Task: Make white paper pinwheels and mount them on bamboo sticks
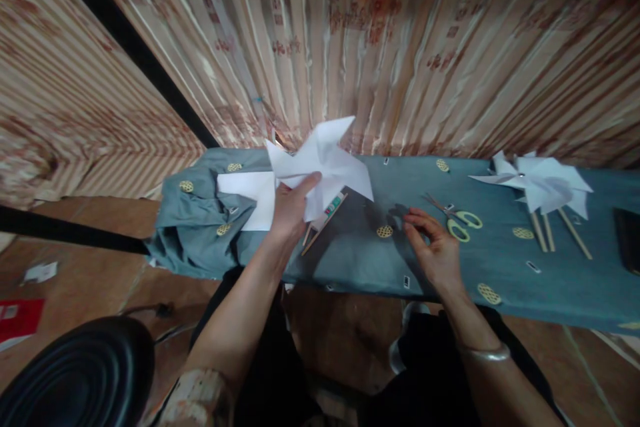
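Left hand [290, 207] holds a paper pinwheel [327, 163] over the desk [505, 260]

The left forearm reaches far and slightly right, the thumb pressed across the pinwheel's near left part. The right hand [439, 253] hovers palm-inward, its fingers curled toward the thumb; whether it pinches something small, I cannot tell. The pinwheel's tips point far left, far right, near right and near; its far-left-to-near-right span crosses the other. It sits beyond the left hand and well left of the right. Sticks [311, 240] lie nearer, paper [263, 210] left, scissors [463, 223] just beside the right hand, more pinwheels [550, 183] far right.
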Demonstrator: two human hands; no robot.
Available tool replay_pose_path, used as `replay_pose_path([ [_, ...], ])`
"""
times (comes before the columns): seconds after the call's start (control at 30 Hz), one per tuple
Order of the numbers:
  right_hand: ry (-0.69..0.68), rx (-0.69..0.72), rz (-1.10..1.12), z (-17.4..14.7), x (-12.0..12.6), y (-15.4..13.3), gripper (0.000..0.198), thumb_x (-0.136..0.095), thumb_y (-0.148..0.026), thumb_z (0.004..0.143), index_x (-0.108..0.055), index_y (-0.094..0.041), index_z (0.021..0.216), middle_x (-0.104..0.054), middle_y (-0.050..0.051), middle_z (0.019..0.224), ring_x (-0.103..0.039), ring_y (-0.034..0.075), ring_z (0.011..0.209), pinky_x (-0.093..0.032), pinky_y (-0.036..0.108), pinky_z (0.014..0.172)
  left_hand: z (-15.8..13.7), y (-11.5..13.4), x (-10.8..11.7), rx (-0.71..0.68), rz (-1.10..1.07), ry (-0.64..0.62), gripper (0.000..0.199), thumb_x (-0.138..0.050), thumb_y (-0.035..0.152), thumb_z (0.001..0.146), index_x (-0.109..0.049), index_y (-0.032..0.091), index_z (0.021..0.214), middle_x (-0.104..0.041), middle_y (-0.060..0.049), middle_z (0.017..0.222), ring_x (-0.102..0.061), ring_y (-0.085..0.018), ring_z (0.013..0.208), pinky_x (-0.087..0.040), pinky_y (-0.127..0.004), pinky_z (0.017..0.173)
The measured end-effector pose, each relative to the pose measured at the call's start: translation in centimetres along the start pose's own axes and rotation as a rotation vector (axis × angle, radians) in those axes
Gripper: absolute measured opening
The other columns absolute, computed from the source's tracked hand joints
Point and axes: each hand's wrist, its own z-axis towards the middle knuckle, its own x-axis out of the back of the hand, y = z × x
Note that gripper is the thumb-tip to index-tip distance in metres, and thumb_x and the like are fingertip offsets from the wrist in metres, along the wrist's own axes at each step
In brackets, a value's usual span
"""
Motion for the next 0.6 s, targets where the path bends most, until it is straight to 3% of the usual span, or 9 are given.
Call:
replay_pose_path([
  [0.13,-0.092,0.042,-0.023,-0.5,-2.8,-0.3,0.022,-0.064,-0.040,0.084,-0.074,-0.022,0.090,-0.073,0.014,0.118,-0.069,0.029,0.110,-0.051,0.052,0.100,2.7,3.8,3.0,-0.236,-0.031,0.139,0.033,-0.084,0.025,0.052,-0.072,0.018,0.082,-0.079,-0.004,0.088,-0.074,-0.024,0.094,-0.060,-0.032,0.081],
  [0.23,-0.152,0.142,-0.044,0.5,-5.7,-2.0,0.019,-0.060,-0.035,0.086,-0.074,-0.022,0.088,-0.071,0.015,0.123,-0.067,0.029,0.116,-0.050,0.050,0.102,3.4,5.3,4.9,-0.294,0.014,0.241,0.030,-0.082,0.030,0.059,-0.072,0.021,0.086,-0.079,-0.004,0.092,-0.073,-0.026,0.099,-0.061,-0.033,0.079],
  [0.43,-0.415,0.446,-0.150,6.0,-12.4,-6.5,0.016,-0.058,-0.019,0.087,-0.073,-0.023,0.087,-0.066,0.011,0.133,-0.058,0.029,0.129,-0.044,0.053,0.110,3.4,5.6,5.9,-0.345,0.028,0.224,0.031,-0.082,0.030,0.061,-0.073,0.020,0.090,-0.078,-0.006,0.099,-0.069,-0.028,0.112,-0.060,-0.032,0.087],
  [0.6,-0.602,0.637,-0.278,9.1,-17.3,-8.0,0.022,-0.055,-0.007,0.085,-0.073,-0.020,0.085,-0.057,0.011,0.144,-0.036,0.031,0.146,-0.033,0.056,0.118,3.5,5.5,6.0,-0.323,-0.024,0.244,0.027,-0.081,0.027,0.060,-0.073,0.019,0.084,-0.079,-0.005,0.095,-0.070,-0.027,0.109,-0.060,-0.031,0.088],
])
